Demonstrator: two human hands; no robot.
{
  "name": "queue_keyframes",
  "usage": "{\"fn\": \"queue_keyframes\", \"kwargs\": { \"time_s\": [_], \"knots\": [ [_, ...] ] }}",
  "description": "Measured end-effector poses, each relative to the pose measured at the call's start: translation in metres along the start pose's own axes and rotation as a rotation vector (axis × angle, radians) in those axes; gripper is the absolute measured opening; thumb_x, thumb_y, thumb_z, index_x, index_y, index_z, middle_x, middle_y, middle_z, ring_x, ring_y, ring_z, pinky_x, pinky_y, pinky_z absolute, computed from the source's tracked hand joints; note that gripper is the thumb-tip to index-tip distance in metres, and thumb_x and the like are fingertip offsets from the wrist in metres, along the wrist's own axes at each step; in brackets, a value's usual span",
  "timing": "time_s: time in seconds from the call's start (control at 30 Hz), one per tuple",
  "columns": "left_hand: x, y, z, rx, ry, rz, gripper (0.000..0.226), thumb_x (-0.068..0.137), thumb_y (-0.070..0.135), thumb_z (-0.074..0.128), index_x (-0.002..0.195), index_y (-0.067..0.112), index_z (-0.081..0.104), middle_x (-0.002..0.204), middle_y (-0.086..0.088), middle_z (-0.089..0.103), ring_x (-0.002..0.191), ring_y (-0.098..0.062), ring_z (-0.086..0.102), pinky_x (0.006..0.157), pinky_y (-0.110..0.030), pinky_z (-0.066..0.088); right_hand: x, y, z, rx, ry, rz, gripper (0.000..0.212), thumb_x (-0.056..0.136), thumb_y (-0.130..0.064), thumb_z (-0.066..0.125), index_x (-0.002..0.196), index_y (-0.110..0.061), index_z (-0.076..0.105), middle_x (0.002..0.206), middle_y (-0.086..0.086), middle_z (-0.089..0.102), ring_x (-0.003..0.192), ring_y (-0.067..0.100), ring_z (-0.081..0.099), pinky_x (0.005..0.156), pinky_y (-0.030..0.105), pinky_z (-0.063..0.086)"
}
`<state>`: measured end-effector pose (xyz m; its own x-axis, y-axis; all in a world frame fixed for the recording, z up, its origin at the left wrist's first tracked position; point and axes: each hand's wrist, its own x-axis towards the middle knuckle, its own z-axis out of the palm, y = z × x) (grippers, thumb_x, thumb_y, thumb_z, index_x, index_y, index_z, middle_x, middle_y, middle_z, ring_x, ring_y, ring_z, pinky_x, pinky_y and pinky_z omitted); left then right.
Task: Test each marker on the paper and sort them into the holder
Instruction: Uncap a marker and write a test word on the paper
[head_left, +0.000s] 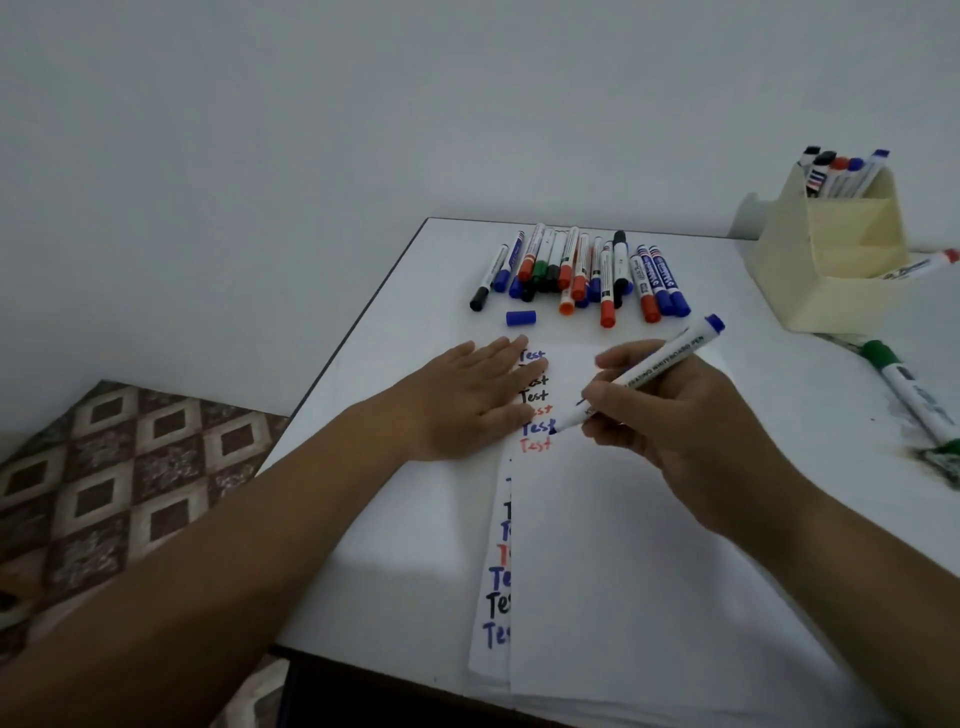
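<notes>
**Blue marker on paper, tip at the "Test" column**

While the blue marker (644, 375) lies slanted with its tip on the paper (649, 545) beside a blue "Test", the right hand (670, 415) grips its barrel. The left hand (462, 400) lies flat, fingers straight, pressing the sheet. Its loose blue cap (520, 318) sits just beyond. A row of markers (582, 273) lies further back; the holder (831, 270) stands far right with markers upright in its rear compartment.
</notes>
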<state>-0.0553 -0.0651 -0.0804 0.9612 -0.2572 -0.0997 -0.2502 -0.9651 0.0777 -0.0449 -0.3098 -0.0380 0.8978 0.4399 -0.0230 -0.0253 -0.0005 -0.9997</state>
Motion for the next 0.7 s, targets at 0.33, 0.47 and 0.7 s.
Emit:
{"fn": "queue_keyframes", "kwargs": {
  "time_s": [0.33,0.47,0.7],
  "knots": [
    [0.000,-0.002,0.002,-0.003,0.019,0.003,0.062,0.102,0.059,0.017,0.157,0.040,-0.004,0.166,0.009,-0.012,0.151,-0.005,-0.012,0.124,-0.033,-0.003,-0.004,0.018,0.014,-0.238,-0.066,-0.081,0.005,0.091,-0.019,0.071,0.092,-0.014,0.072,0.081,0.003,0.078,0.076,0.022,0.077,0.076,0.036,0.064],
    [-0.001,-0.001,0.001,-0.002,0.014,0.006,0.063,0.102,0.060,0.017,0.157,0.039,-0.004,0.166,0.009,-0.012,0.151,-0.005,-0.012,0.124,-0.033,-0.004,-0.003,0.019,0.016,-0.301,-0.097,-0.088,0.008,0.090,-0.023,0.072,0.093,-0.016,0.072,0.079,0.001,0.078,0.074,0.018,0.077,0.075,0.031,0.064],
    [-0.002,0.000,0.000,-0.012,0.011,0.001,0.062,0.101,0.060,0.016,0.156,0.040,-0.005,0.166,0.010,-0.012,0.151,-0.004,-0.013,0.122,-0.029,-0.006,-0.005,0.021,0.015,-0.318,-0.115,-0.086,0.005,0.092,-0.023,0.072,0.092,-0.018,0.073,0.077,0.001,0.078,0.072,0.019,0.077,0.075,0.033,0.064]
  ]
}}
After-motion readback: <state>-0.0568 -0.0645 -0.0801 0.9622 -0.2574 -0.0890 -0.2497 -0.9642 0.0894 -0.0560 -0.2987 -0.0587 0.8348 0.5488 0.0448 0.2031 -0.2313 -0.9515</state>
